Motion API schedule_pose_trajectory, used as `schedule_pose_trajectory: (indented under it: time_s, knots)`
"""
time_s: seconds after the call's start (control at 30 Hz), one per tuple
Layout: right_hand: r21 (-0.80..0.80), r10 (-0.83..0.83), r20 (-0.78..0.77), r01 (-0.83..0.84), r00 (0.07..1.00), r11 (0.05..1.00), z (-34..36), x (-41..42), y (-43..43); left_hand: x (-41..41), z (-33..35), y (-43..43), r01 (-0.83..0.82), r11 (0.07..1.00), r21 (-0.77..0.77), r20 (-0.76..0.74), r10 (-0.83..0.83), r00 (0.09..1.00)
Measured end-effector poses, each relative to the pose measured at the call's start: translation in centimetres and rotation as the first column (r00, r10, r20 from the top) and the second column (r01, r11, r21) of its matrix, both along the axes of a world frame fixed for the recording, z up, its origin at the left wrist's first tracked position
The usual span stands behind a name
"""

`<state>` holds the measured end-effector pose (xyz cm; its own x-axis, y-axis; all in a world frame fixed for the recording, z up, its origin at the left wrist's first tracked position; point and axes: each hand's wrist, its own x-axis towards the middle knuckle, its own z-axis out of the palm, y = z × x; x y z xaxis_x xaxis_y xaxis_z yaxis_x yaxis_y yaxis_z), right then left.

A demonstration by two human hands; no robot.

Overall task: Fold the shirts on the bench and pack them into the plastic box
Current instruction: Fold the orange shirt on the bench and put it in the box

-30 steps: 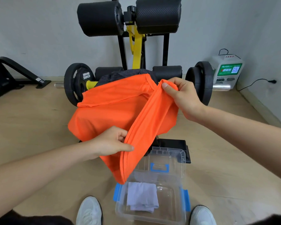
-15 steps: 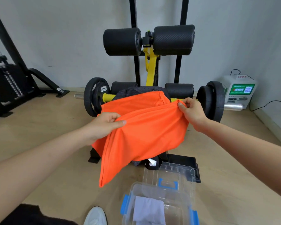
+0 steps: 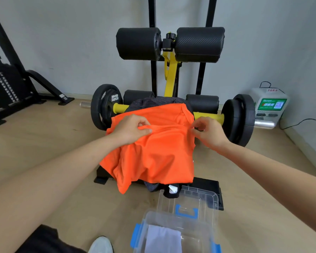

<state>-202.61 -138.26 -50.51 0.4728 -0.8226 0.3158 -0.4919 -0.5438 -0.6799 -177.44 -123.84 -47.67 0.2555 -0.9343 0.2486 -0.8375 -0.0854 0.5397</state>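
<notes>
The left hand (image 3: pixel 133 128) is pinching a raised fold of the orange shirt (image 3: pixel 157 154) between thumb and fingertips. The right hand (image 3: pixel 211 133) is pinching the same shirt at its right edge, fingers curled in. Both hands are holding at about the same height. The cloth is spanning the gap between them and hanging below them in loose folds.

The orange shirt is lying draped over the bench (image 3: pixel 208 184), and only the bench's black base is showing, below the right hand. The shirt's far end is lying just beyond the hands. A mesh shirt (image 3: pixel 153 103) is lying under it, peeking out beyond the hands and again under the orange hem, nearer the person.

The box (image 3: pixel 204 227) is sitting on the floor (image 3: pixel 44 143), nearer the person than both hands and more to the right hand's side. Its lid (image 3: pixel 188 199) is standing up at the box's far side. A pale folded cloth (image 3: pixel 164 238) is lying inside.

A barbell (image 3: pixel 239 117) is lying beyond the hands, with one plate outside each hand. Two black pads (image 3: pixel 199 43) are sitting high above the hands. A white shoe (image 3: pixel 101 244) is showing below the left forearm.
</notes>
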Motion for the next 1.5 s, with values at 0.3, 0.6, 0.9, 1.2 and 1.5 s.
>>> schedule_pose_trajectory:
  time_s: [0.3,0.6,0.9,1.2,1.5]
  knots:
    - [-0.108,0.438,-0.182,-0.461,0.88,0.881,2.2,7.9,4.1,-0.1,0.0,2.2,0.161,0.964,-0.213,-0.166,-0.198,0.966]
    - [0.074,0.365,-0.289,-0.359,0.885,0.93,5.1,5.9,1.4,3.5,0.3,5.1,0.221,0.958,0.185,-0.15,-0.195,0.969]
    - [0.484,0.441,-0.185,-0.309,0.879,0.819,5.7,2.8,1.2,5.3,0.1,7.7,0.127,0.992,0.007,-0.262,-0.121,0.957]
    - [0.042,0.147,-0.165,-0.142,0.975,0.989,8.0,2.4,0.7,6.1,0.8,6.3,-0.003,0.99,-0.139,-0.141,-0.017,0.99]
    - [-0.058,0.176,-0.198,-0.191,0.964,0.98,3.8,4.3,-0.3,6.6,-2.0,5.3,-0.322,0.928,-0.187,0.232,0.36,0.904]
